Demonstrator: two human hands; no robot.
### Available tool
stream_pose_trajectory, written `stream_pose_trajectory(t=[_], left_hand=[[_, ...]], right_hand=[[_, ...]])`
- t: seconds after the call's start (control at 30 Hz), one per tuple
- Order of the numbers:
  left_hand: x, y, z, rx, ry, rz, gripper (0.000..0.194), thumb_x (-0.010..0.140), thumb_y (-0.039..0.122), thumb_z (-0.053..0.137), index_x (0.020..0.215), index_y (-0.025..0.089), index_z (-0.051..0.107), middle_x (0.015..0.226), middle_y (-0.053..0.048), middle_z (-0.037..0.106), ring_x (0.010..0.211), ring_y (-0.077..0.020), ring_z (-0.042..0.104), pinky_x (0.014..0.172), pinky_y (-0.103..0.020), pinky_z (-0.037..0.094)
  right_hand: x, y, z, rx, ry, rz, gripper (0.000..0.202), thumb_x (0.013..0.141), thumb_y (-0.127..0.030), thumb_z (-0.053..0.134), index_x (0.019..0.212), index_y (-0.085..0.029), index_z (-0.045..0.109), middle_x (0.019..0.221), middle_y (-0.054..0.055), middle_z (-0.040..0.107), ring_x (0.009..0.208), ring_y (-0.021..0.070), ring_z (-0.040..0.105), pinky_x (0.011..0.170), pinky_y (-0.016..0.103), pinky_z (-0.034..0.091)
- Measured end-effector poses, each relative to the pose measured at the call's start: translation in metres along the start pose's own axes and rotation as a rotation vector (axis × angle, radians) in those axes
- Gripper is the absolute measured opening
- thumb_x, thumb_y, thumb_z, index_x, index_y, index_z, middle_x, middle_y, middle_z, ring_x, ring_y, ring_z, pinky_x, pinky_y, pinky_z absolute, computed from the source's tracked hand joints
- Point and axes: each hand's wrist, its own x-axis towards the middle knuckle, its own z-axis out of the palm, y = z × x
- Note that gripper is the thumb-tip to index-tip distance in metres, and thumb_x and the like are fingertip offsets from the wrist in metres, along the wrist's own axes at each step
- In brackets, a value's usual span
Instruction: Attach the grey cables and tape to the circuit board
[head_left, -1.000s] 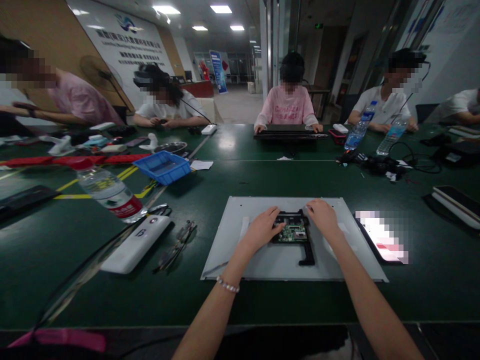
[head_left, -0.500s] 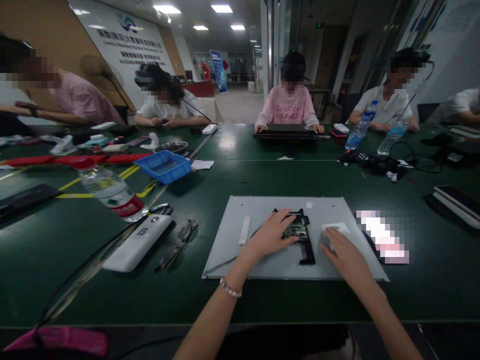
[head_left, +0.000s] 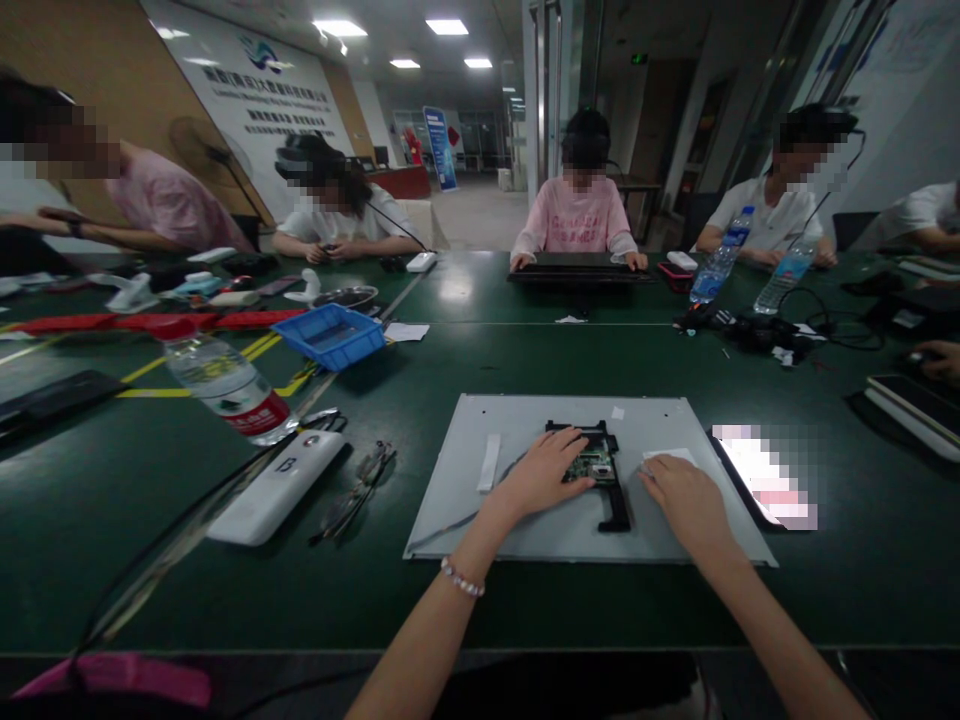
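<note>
A light grey panel (head_left: 525, 530) lies flat on the green table. On it is a black bracket (head_left: 616, 508) with a green circuit board (head_left: 600, 466). My left hand (head_left: 546, 472) rests over the left part of the bracket and board, its fingers spread. To the right of the bracket, my right hand (head_left: 686, 500) is at a white paper piece (head_left: 679, 455) on the panel, thumb and fingertips pressed together; what is between them is too small to make out. A white strip (head_left: 489, 462) lies left of my left hand, and a grey cable (head_left: 442, 530) runs out under it.
Left of the panel are glasses (head_left: 358, 492), a white power bank (head_left: 277, 488), a water bottle (head_left: 229, 390) and a blue tray (head_left: 330, 338). A phone (head_left: 765, 480) lies at the right, a notebook (head_left: 915, 415) farther right. Several people sit around the table.
My right hand's fingers have closed together and shifted slightly left at the paper. My left hand has barely moved. Another person's hand has appeared at the far right edge.
</note>
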Motion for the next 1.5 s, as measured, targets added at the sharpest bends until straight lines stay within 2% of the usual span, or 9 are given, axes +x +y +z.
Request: stream_pose_trajectory(t=[0.13, 0.2, 0.3, 0.4, 0.5, 0.63, 0.9, 1.3, 1.5], left_hand=[[-0.001, -0.001, 0.001, 0.0, -0.002, -0.001, 0.057, 0.088, 0.049, 0.047, 0.135, 0.02, 0.034, 0.144, -0.009, 0.035, 0.133, -0.024, 0.031, 0.109, -0.043, 0.024], [-0.001, -0.001, 0.002, 0.002, -0.002, -0.004, 0.058, 0.087, 0.05, 0.048, 0.135, 0.02, 0.034, 0.144, -0.009, 0.035, 0.133, -0.0244, 0.031, 0.11, -0.044, 0.024], [-0.002, -0.002, 0.003, 0.004, 0.005, -0.007, 0.058, 0.088, 0.049, 0.047, 0.136, 0.02, 0.034, 0.144, -0.009, 0.036, 0.132, -0.0243, 0.032, 0.11, -0.043, 0.023], [-0.002, -0.002, 0.003, 0.006, 0.014, -0.006, 0.058, 0.087, 0.05, 0.047, 0.136, 0.019, 0.034, 0.143, -0.009, 0.037, 0.131, -0.0241, 0.034, 0.11, -0.042, 0.023], [-0.002, -0.003, 0.004, 0.016, 0.015, -0.005, 0.059, 0.087, 0.05, 0.048, 0.135, 0.019, 0.035, 0.142, -0.009, 0.038, 0.13, -0.0241, 0.035, 0.11, -0.042, 0.022], [-0.001, -0.002, 0.004, 0.025, 0.01, -0.004, 0.057, 0.087, 0.05, 0.047, 0.134, 0.019, 0.036, 0.142, -0.009, 0.038, 0.131, -0.0238, 0.034, 0.111, -0.041, 0.022], [0.0, -0.001, 0.004, 0.021, -0.002, -0.014, 0.059, 0.088, 0.05, 0.046, 0.136, 0.019, 0.034, 0.143, -0.009, 0.037, 0.132, -0.0236, 0.033, 0.11, -0.041, 0.022], [0.002, 0.002, 0.002, 0.024, -0.008, -0.006, 0.058, 0.088, 0.049, 0.046, 0.136, 0.019, 0.033, 0.142, -0.009, 0.038, 0.132, -0.024, 0.033, 0.109, -0.042, 0.023], [0.002, 0.002, 0.0, 0.041, -0.003, 0.0, 0.057, 0.088, 0.049, 0.046, 0.135, 0.018, 0.035, 0.141, -0.01, 0.039, 0.131, -0.0234, 0.034, 0.109, -0.04, 0.024]], right_hand=[[0.0, -0.001, 0.004, -0.015, 0.014, -0.006, 0.022, 0.089, -0.015, 0.043, 0.089, -0.016, 0.065, 0.087, 0.009, 0.067, 0.084, 0.0205, 0.063, 0.073, 0.03, 0.046], [-0.002, 0.001, 0.007, -0.002, 0.056, -0.012, 0.022, 0.088, -0.014, 0.043, 0.09, -0.015, 0.065, 0.09, 0.011, 0.068, 0.09, 0.0219, 0.062, 0.078, 0.032, 0.045], [-0.003, 0.003, 0.01, 0.056, 0.15, -0.006, 0.023, 0.088, -0.017, 0.043, 0.094, -0.015, 0.066, 0.097, 0.011, 0.068, 0.101, 0.024, 0.059, 0.084, 0.035, 0.044], [-0.001, -0.003, 0.01, 0.163, 0.207, 0.027, 0.026, 0.091, -0.021, 0.04, 0.097, -0.018, 0.065, 0.099, 0.008, 0.068, 0.093, 0.0196, 0.062, 0.079, 0.03, 0.045], [0.002, -0.017, 0.009, 0.227, 0.199, 0.001, 0.028, 0.093, -0.023, 0.037, 0.098, -0.019, 0.064, 0.097, 0.006, 0.069, 0.083, 0.0158, 0.064, 0.071, 0.025, 0.045], [0.0, -0.034, 0.01, 0.22, 0.157, -0.03, 0.027, 0.093, -0.021, 0.037, 0.098, -0.02, 0.063, 0.094, 0.004, 0.07, 0.078, 0.0151, 0.065, 0.065, 0.024, 0.043], [-0.002, -0.034, 0.01, 0.183, 0.133, -0.046, 0.025, 0.093, -0.019, 0.038, 0.1, -0.019, 0.062, 0.096, 0.005, 0.07, 0.078, 0.0159, 0.065, 0.064, 0.024, 0.044], [-0.006, -0.034, 0.015, 0.331, 0.173, -0.045, 0.033, 0.092, -0.021, 0.035, 0.112, -0.015, 0.06, 0.109, 0.009, 0.066, 0.095, 0.0187, 0.064, 0.083, 0.031, 0.05], [0.0, -0.021, 0.021, 0.384, 0.118, -0.093, 0.033, 0.089, -0.018, 0.037, 0.114, -0.017, 0.059, 0.113, 0.007, 0.065, 0.1, 0.0187, 0.062, 0.089, 0.033, 0.048]])
